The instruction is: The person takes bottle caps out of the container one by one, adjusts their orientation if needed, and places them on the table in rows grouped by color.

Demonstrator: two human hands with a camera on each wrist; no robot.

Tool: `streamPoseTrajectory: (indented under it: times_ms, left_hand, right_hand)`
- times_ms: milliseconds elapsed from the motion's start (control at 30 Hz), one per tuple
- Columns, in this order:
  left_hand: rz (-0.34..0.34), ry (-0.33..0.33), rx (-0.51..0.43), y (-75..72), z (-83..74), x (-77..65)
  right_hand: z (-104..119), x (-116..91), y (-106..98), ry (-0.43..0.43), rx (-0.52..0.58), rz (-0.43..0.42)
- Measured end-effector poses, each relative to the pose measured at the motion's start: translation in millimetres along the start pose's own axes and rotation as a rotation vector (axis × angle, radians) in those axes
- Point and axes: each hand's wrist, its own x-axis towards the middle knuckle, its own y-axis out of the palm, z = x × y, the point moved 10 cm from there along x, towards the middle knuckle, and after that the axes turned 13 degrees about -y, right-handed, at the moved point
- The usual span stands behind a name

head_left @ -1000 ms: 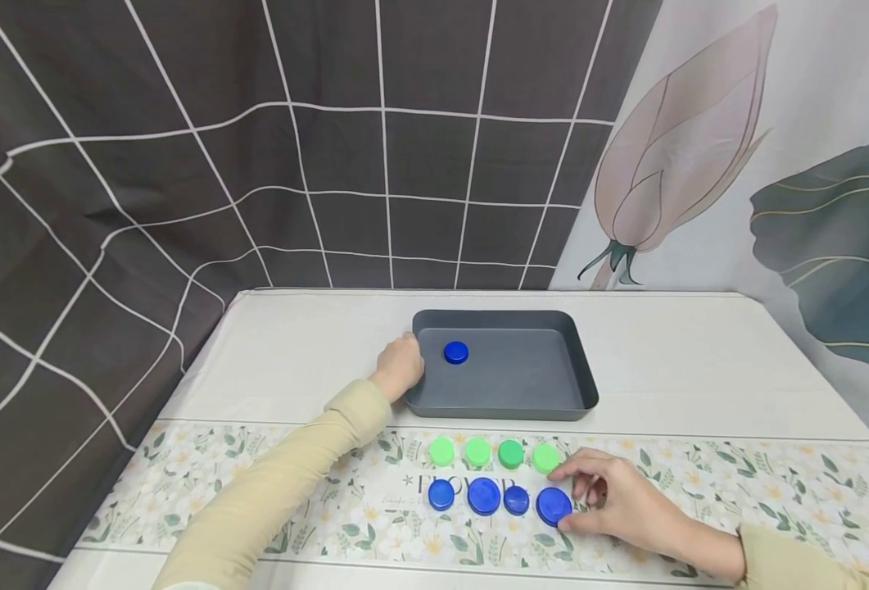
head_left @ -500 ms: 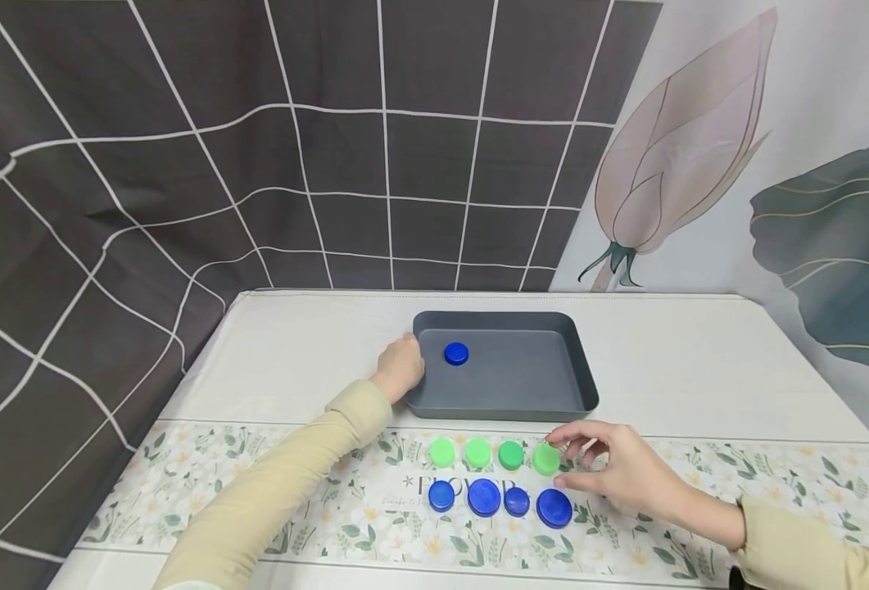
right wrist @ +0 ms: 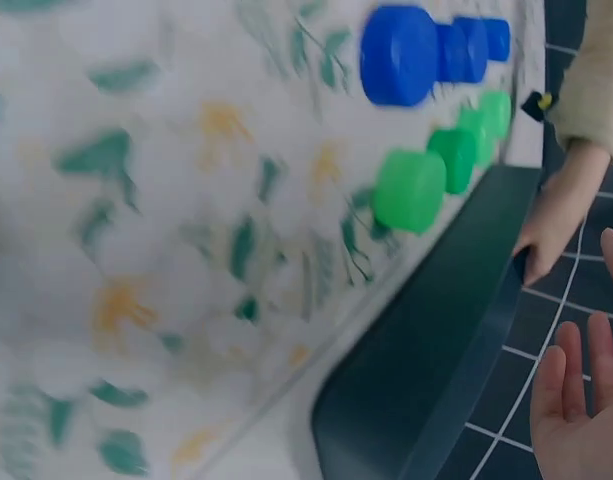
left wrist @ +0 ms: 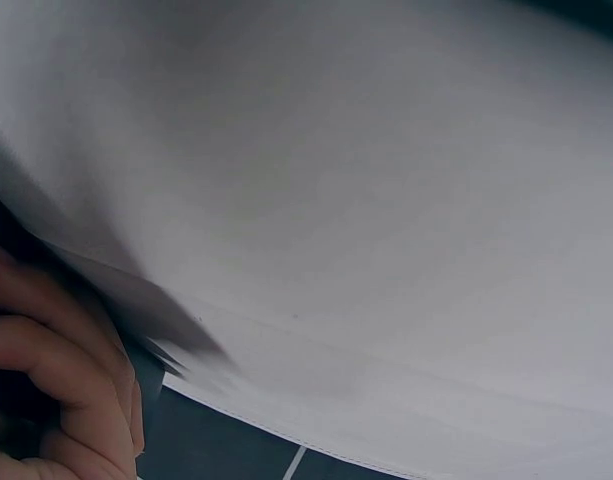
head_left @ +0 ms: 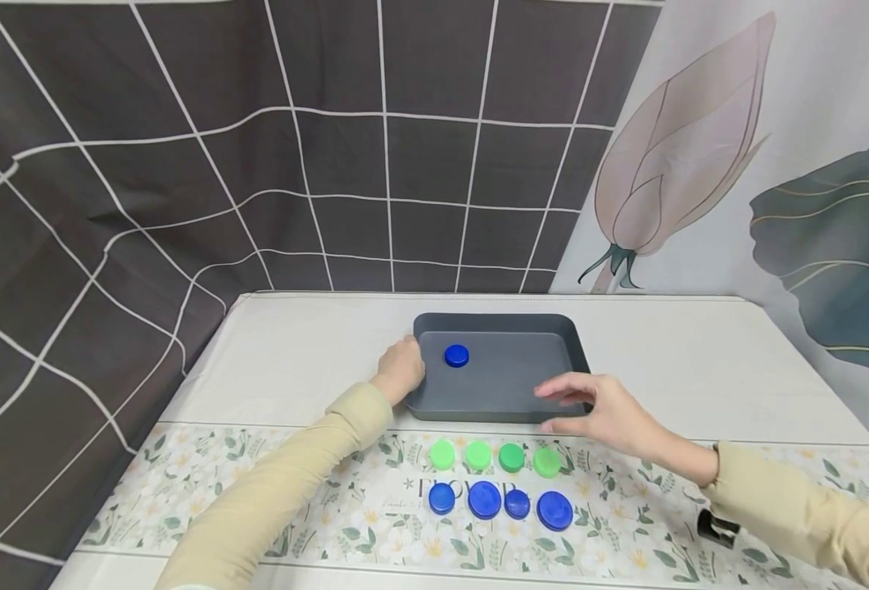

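Observation:
A dark grey tray [head_left: 500, 406] stands at the back middle of the table, with one blue bottle cap [head_left: 457, 356] inside near its left. My left hand [head_left: 400, 367] grips the tray's left wall, its fingers [left wrist: 81, 375] curled in the left wrist view. Over the front right corner of the tray, my right hand [head_left: 602, 410] hovers with thumb and fingers spread and nothing between them. In front of the tray lie a row of green caps, from a light green one [head_left: 442, 455] to another [head_left: 547, 462], and a nearer row of blue caps [head_left: 484, 500].
A white table cover [head_left: 309, 352] with a flowered band [head_left: 360, 508] lies under everything. Behind it hangs a dark cloth with white grid lines [head_left: 434, 156], meeting a flower-printed curtain [head_left: 699, 164] at the right. A small black object [head_left: 717, 528] shows beneath the right sleeve.
My right hand has moved away from the rightmost blue cap, past the rightmost green cap, to over the tray's front right corner. My left hand stays at the tray.

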Motion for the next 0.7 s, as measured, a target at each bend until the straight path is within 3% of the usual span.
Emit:
streamPoseTrajectory:
  times_ms: [367, 700]
  left_hand:
    - [-0.003, -0.011, 0.023, -3.0, 0.8, -3.0]
    - [-0.009, -0.017, 0.026, -2.3, 0.4, -1.9]
  right_hand:
    - [-14, 49, 4, -0.039, -0.013, 0.039]
    - [-32, 77, 11, -0.047, 0.026, 0.058]
